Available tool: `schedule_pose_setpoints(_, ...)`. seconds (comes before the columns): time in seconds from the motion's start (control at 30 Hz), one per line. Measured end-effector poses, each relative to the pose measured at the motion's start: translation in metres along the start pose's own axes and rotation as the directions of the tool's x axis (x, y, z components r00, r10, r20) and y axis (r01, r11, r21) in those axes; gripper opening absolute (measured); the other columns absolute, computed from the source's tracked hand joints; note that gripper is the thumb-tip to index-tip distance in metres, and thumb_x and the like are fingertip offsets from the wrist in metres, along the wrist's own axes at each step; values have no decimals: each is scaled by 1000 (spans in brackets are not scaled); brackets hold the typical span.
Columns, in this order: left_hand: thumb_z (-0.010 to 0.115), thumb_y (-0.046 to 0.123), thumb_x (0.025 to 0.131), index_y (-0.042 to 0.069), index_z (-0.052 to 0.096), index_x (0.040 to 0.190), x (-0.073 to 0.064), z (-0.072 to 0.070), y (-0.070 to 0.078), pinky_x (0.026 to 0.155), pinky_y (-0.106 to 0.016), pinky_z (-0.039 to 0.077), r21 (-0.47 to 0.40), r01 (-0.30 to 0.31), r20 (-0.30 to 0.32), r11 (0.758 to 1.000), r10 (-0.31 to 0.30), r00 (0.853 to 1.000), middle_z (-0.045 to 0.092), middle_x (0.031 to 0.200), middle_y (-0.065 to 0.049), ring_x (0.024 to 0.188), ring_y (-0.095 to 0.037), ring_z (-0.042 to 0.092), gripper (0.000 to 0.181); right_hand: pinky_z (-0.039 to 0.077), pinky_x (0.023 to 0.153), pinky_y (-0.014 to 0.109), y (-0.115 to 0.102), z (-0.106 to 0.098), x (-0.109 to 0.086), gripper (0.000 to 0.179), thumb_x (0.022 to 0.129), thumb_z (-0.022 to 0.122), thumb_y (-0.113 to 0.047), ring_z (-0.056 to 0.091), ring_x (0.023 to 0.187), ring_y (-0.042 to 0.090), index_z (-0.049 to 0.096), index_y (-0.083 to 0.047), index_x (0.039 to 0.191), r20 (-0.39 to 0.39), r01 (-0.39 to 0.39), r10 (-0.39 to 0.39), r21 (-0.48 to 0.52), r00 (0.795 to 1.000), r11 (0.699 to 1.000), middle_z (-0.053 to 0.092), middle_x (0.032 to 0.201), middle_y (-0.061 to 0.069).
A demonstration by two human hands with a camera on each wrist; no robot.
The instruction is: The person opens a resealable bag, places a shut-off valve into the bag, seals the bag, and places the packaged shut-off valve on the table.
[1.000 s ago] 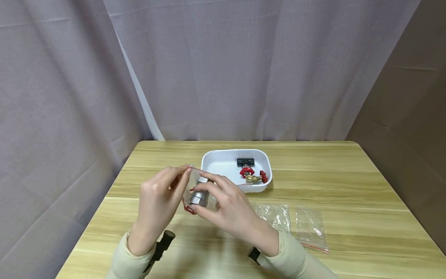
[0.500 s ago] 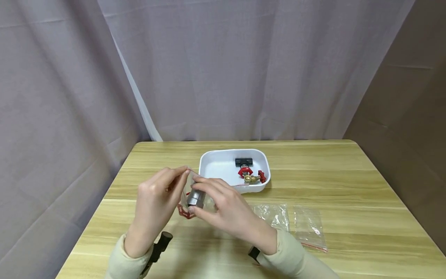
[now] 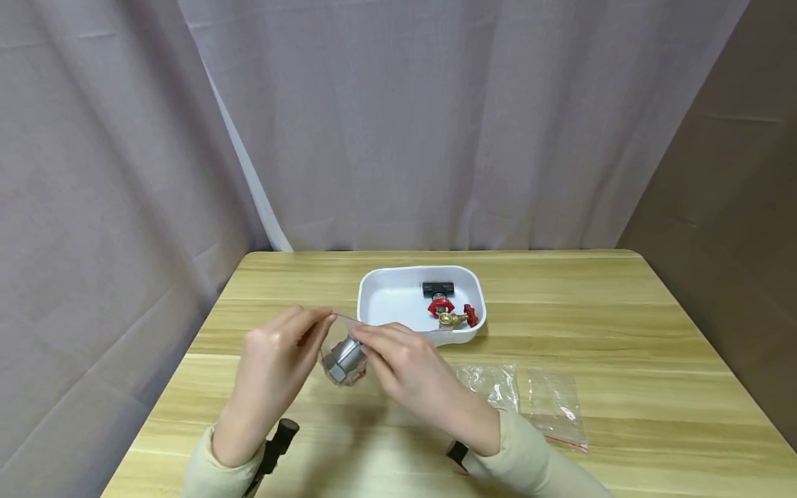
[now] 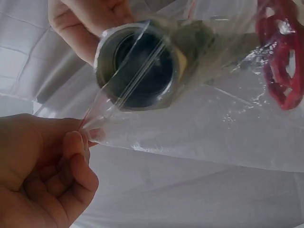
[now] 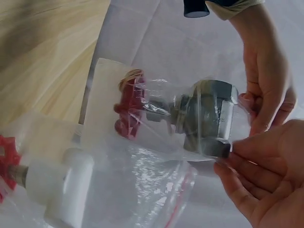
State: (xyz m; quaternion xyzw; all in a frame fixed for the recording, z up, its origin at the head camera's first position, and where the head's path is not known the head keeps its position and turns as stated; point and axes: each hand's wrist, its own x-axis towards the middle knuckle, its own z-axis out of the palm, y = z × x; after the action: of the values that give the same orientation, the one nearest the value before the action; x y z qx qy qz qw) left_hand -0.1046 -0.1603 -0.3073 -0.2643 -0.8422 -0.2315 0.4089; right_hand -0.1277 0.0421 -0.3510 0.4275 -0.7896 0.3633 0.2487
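Note:
A metal gate valve (image 3: 344,361) with a red handwheel (image 4: 280,57) hangs inside a clear zip bag (image 4: 190,133). My left hand (image 3: 274,360) pinches one corner of the bag's red-lined mouth between thumb and fingers. On the opposite side, my right hand (image 3: 414,366) pinches the mouth close to the valve's upper end. In the left wrist view, the valve's round threaded opening shows through the plastic. The right wrist view has the valve body (image 5: 209,118) beside both hands, its handwheel pointing away from them.
Behind the hands stands a white tray (image 3: 392,297) with a black valve (image 3: 438,290) and a brass valve (image 3: 457,319). Flat clear zip bags (image 3: 563,408) lie right of centre. A bagged white valve (image 5: 71,185) shows in the right wrist view.
My right hand has shifted from around the valve body to the bag's mouth. The valve has turned and sits lower in the bag. My left hand has dropped slightly, still pinching its corner.

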Motion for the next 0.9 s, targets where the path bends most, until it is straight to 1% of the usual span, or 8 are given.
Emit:
schedule_pose_setpoints(0.13, 80, -2, 81, 1, 77, 91, -4, -1, -2, 50, -20, 47, 23, -18, 24, 1000, 17, 1000, 67, 74, -1, 57, -6, 56, 11, 55, 86, 24, 3, 5, 1, 27, 86, 72, 5, 71, 93, 18, 75, -2, 112, -61, 18, -19, -14, 998, 1000, 75, 107, 8)
schedule_pose_setpoints(0.2, 80, -2, 82, 1, 77, 92, -6, -3, -3, 50, -21, 47, 29, -19, 34, 999, 18, 999, 67, 75, -1, 58, -6, 56, 11, 55, 84, 23, 3, 6, 2, 26, 84, 73, 7, 71, 91, 17, 76, -2, 108, -78, 20, -21, -14, 997, 1000, 76, 103, 7)
schedule_pose_setpoints(0.4, 78, -1, 83, 2, 76, 92, -10, -8, -6, 50, -22, 47, 40, -34, 72, 999, 31, 997, 65, 74, 1, 57, -6, 54, 9, 54, 86, 22, -1, 3, 5, 29, 81, 74, 8, 70, 92, 17, 76, -2, 108, -68, 38, -40, -41, 997, 998, 75, 102, 7)
schedule_pose_setpoints(0.47, 78, -2, 83, 3, 76, 91, -10, -10, -6, 49, -23, 47, 43, -39, 70, 998, 36, 997, 64, 73, 1, 56, -6, 55, 10, 54, 86, 23, -3, 0, 8, 30, 80, 73, 9, 70, 92, 17, 76, -2, 108, -77, 62, -66, -57, 995, 996, 75, 102, 6)
schedule_pose_setpoints(0.57, 77, -2, 83, 4, 76, 90, -11, -12, -8, 50, -24, 47, 50, -47, 91, 998, 42, 995, 63, 73, 2, 57, -7, 55, 9, 55, 85, 24, -5, -4, 13, 30, 81, 70, 11, 70, 92, 17, 76, -3, 107, -96, 78, -84, -68, 992, 995, 75, 101, 5)
schedule_pose_setpoints(0.7, 79, -3, 81, 4, 75, 87, -15, -14, -12, 49, -23, 46, 51, -35, 93, 998, 30, 995, 62, 72, 3, 56, -5, 53, 10, 55, 82, 23, -7, -4, 16, 28, 81, 68, 12, 70, 90, 17, 77, -4, 103, -78, 75, -80, -61, 994, 995, 75, 99, 5)
schedule_pose_setpoints(0.77, 79, -3, 80, 4, 75, 87, -16, -14, -14, 48, -24, 46, 54, -23, 79, 998, 18, 997, 62, 71, 3, 55, -4, 53, 11, 55, 82, 22, -6, -3, 17, 27, 81, 68, 11, 70, 90, 17, 77, -4, 101, -61, 76, -80, -65, 995, 995, 75, 99, 5)
schedule_pose_setpoints(0.9, 79, -2, 81, 4, 76, 89, -14, -13, -20, 49, -27, 48, 59, -9, 87, 998, 4, 996, 63, 73, 2, 56, -7, 56, 10, 54, 83, 22, -5, 0, 18, 26, 82, 69, 10, 70, 91, 17, 77, -5, 102, -53, 65, -68, -58, 996, 996, 75, 100, 5)
